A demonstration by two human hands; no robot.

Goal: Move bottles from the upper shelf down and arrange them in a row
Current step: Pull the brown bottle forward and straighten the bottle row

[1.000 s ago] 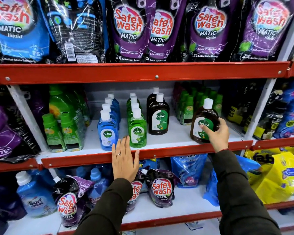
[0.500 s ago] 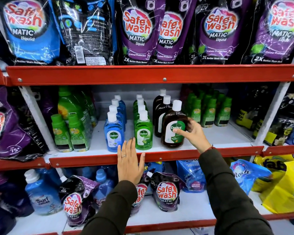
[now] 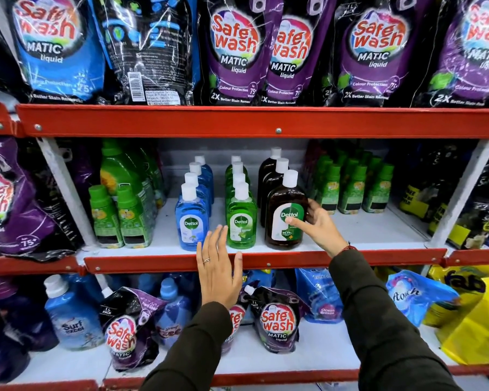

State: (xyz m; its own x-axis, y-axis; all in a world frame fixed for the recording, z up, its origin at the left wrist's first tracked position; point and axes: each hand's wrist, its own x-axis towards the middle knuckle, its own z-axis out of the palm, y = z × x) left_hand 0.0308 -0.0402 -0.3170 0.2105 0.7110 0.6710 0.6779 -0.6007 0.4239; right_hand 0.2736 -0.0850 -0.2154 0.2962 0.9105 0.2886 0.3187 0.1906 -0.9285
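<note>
On the middle shelf (image 3: pixel 350 235) stand three rows of Dettol bottles with white caps: blue (image 3: pixel 192 221), green (image 3: pixel 241 221) and brown. My right hand (image 3: pixel 314 224) grips the front brown bottle (image 3: pixel 285 213), which stands upright at the shelf's front, in line with the two brown bottles (image 3: pixel 271 176) behind it. Thumb lies on its label, fingers wrap its right side. My left hand (image 3: pixel 219 263) lies flat, fingers apart, on the red shelf lip (image 3: pixel 294 258) below the blue and green front bottles, holding nothing.
Small green-capped bottles (image 3: pixel 353 187) fill the shelf to the right, larger green ones (image 3: pixel 119 210) to the left. Safe Wash pouches (image 3: pixel 232 49) hang over the shelf above. Pouches and blue bottles (image 3: pixel 71 314) crowd the shelf below. White uprights (image 3: pixel 65 190) bound the bay.
My right hand slid the brown bottle leftward from the shelf's right part to the front of the brown row. My left hand stayed on the lip.
</note>
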